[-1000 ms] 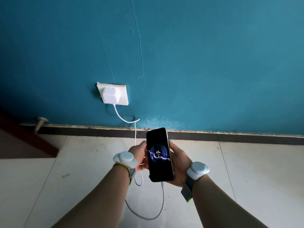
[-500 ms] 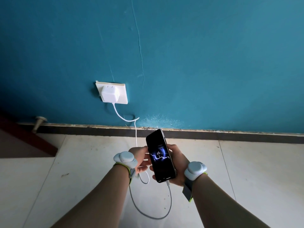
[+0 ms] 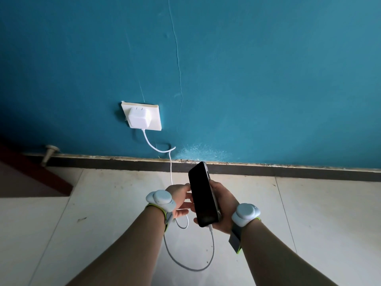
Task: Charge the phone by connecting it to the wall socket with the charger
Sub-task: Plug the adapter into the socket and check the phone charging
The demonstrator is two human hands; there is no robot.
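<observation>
Black phone sits gripped in the right hand, long axis pointing far toward the wall, cable plugged in near; left hand, fingers relaxed, touches its left edge.

Wall: teal-blue, thin pale crack lines, whitish scuffed patch low down; skirting board dark brown with a pale, flaking top edge. Wall socket cream-white, charger bright white, cable white near the wall and greyer in the loop over the floor; phone black, screen dark. Floor: off-white tiles, thin grey grout lines, small dark specks; wrist bands pale grey with yellow-green edging; panel at left reddish-brown.
</observation>
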